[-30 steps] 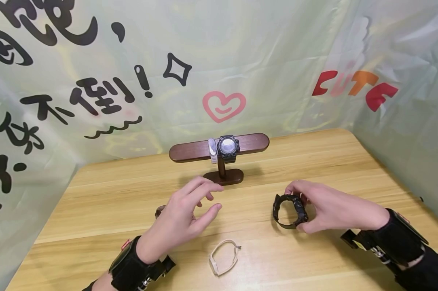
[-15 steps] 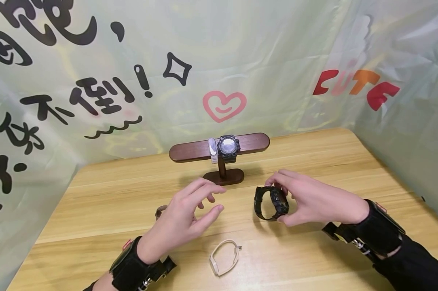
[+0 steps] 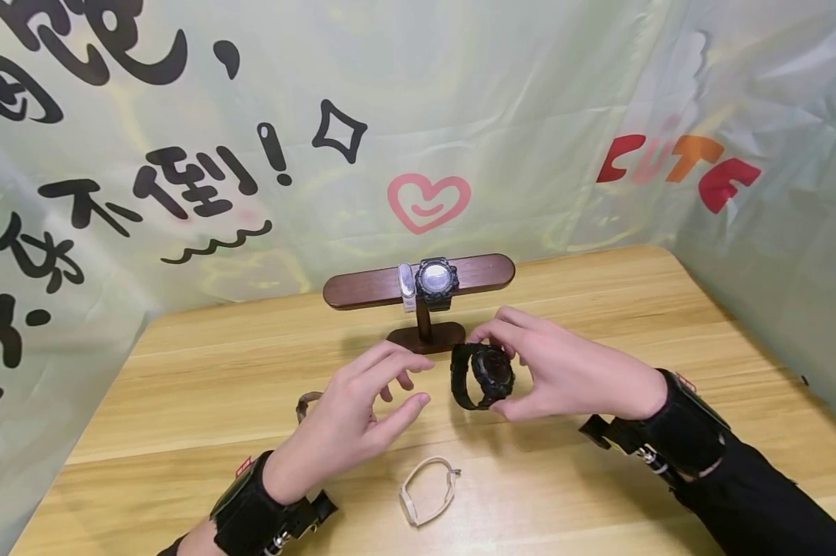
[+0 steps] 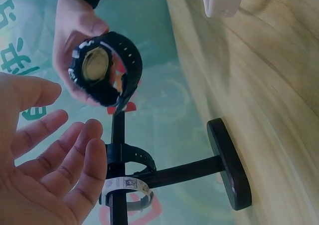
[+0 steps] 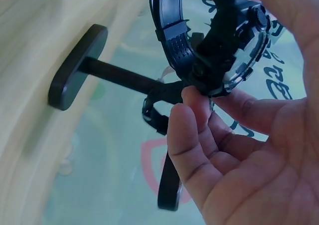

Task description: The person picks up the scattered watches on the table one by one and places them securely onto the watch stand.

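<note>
My right hand [image 3: 563, 363] pinches a black digital watch [image 3: 492, 372] by its case, thumb below and fingers above. The watch's strap is buckled into a loop and faces left, close in front of the stand's base. In the right wrist view the strap [image 5: 172, 30] hangs beyond my fingertips. My left hand [image 3: 351, 405] hovers over the table with fingers loosely bent, holding nothing. Behind both hands stands a dark wooden T-shaped watch stand [image 3: 348, 290]. Its bar carries a pale band watch [image 3: 407, 286] and another black watch [image 3: 436, 279] side by side.
A cream watch [image 3: 428, 494] lies looped on the wooden table [image 3: 543, 494] near the front. Partly hidden behind my left hand is a brown watch strap [image 3: 305, 403]. A printed curtain [image 3: 529, 139] hangs behind the table and along its sides.
My right hand has carried the black watch leftward and away from me, up to the stand. Its face has turned more toward the head camera. My left hand has barely moved.
</note>
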Motion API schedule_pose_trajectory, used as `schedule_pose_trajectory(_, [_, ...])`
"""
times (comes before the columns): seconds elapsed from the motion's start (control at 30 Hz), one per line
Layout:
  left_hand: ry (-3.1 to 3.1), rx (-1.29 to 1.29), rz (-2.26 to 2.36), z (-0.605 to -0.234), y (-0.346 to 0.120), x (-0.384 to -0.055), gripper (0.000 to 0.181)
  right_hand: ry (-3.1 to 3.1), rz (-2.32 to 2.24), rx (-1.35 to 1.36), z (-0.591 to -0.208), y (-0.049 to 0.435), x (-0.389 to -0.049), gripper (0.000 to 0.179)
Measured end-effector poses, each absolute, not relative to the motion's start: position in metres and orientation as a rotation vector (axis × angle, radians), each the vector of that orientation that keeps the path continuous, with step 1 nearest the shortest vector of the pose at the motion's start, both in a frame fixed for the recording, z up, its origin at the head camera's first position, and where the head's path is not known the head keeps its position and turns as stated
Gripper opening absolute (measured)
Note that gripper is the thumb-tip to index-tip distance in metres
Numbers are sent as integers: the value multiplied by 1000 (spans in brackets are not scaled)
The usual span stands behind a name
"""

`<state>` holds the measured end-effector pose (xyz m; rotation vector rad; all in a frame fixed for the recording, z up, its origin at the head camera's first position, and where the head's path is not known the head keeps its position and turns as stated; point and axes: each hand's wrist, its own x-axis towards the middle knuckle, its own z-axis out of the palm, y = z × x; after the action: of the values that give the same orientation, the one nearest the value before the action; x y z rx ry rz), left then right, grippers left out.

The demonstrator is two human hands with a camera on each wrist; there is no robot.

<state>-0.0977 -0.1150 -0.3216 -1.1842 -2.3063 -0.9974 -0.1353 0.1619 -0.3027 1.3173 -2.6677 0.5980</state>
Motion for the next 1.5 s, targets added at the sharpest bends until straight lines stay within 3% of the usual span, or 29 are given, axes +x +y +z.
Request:
schedule_pose_trajectory(0.47, [-2304,-1146,-1066,-323,-114,-97,37,-2568,668,1324,-296,142,-139,63])
schedule_pose_trajectory(0.97, [-2287,-1049,-1300,-323,-107,-94,25,-2475,708,1312,-289,129,-140,65])
schedule_pose_trajectory(1.13, [-2260,-985,-1387,-309,-103,-88,36,-2478,726,1315,-289,125,-141,66])
schedule_pose_trajectory(1.33, [-2277,-947,-1411,-329,-109,-100,59,-2484,727,1309,-289,120,-141,65])
schedule_pose_trajectory(1.5, [-2287,-936,-1405,-329,-108,-99,64,-2473,723,1324,-288,117,-141,66])
